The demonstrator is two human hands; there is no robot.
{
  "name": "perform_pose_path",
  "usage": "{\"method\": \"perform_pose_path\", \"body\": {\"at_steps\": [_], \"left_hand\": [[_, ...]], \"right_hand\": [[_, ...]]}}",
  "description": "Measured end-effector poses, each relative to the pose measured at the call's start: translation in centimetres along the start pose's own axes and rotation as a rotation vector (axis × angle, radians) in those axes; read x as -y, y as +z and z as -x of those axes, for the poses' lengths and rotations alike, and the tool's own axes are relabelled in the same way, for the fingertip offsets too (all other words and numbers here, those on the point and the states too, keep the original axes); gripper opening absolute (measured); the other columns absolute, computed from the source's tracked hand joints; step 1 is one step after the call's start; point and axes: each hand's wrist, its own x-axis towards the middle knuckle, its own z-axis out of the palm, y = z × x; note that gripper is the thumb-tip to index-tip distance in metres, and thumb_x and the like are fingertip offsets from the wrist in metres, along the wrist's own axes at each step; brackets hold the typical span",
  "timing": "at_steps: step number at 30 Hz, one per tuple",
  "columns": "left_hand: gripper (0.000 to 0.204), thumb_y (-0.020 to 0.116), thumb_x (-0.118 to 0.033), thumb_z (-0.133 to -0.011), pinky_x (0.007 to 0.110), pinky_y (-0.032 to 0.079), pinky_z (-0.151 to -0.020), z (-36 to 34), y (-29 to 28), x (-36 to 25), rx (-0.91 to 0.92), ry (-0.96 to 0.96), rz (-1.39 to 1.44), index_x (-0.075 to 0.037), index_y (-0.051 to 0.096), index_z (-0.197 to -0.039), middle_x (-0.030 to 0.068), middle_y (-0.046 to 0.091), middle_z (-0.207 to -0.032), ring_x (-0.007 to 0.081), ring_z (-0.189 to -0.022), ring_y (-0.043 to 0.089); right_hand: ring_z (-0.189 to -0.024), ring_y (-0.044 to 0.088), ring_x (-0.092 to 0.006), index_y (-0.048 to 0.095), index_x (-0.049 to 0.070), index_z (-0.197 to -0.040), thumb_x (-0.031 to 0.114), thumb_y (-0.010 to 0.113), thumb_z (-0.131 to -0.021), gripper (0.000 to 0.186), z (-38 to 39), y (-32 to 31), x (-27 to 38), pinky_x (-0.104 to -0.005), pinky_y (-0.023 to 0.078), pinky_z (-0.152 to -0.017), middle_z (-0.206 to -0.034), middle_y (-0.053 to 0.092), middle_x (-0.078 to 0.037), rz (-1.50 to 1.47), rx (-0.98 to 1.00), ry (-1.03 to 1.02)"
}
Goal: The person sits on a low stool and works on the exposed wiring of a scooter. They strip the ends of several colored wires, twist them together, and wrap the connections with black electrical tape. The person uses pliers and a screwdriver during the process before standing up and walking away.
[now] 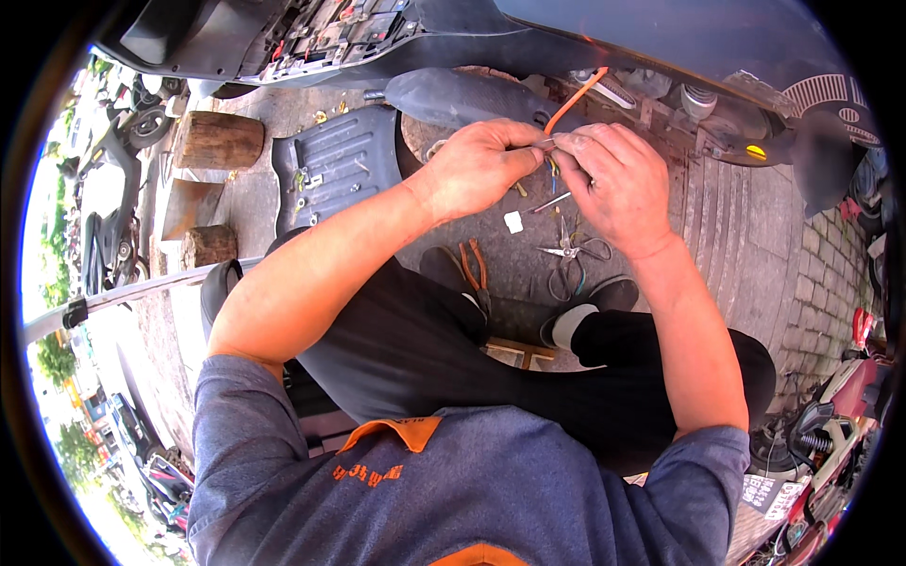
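Above the floor, my left hand (479,167) and my right hand (618,179) meet, fingertips pinched together. Between them is a small, thin, silvery wire end (547,143), partly covered by the fingers. An orange cable (574,100) slants down from the vehicle body to this spot; whether it joins the wire end is hidden. Thin coloured wires show just below the fingertips. On the floor beneath lie a screwdriver (550,203), a white scrap (513,222) and scissors (566,253). Pliers with orange handles (475,267) lie by my left shoe.
A scooter body (377,64) with exposed wiring spans the far side. A black plastic panel (344,156) carrying small bolts lies left of my hands. Farther left stand wooden blocks (219,140). My black-trousered legs frame the work area. Brick paving and more vehicles lie right.
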Motion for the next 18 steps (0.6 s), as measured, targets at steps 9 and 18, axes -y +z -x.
{"method": "perform_pose_path", "body": {"at_steps": [9, 18], "left_hand": [[0.030, 0.068, -0.023, -0.107, 0.025, 0.046, -0.076, 0.3, -0.1, -2.4, -0.023, -0.209, 0.029, -0.004, 0.078, -0.126, -0.0044, 0.070, -0.095, 0.0050, -0.083, 0.056], [0.026, 0.070, -0.023, -0.106, 0.026, 0.048, -0.075, 0.5, 0.0, -2.4, -0.067, -0.200, 0.053, -0.004, 0.079, -0.122, -0.0046, 0.070, -0.094, 0.0052, -0.083, 0.058]], "right_hand": [[-0.086, 0.069, -0.0229, 0.074, 0.011, -0.101, 0.013, 0.085, -0.080, 0.023, 0.0, -0.2, -0.1, -0.0377, 0.058, -0.075, -0.096, 0.069, -0.001, 0.082, 0.017, -0.069], [-0.083, 0.071, -0.0290, 0.071, 0.011, -0.099, 0.010, 0.081, -0.086, 0.016, -0.2, 0.2, 0.3, -0.0409, 0.059, -0.073, -0.092, 0.069, -0.004, -0.063, 0.049, 0.156]]}}
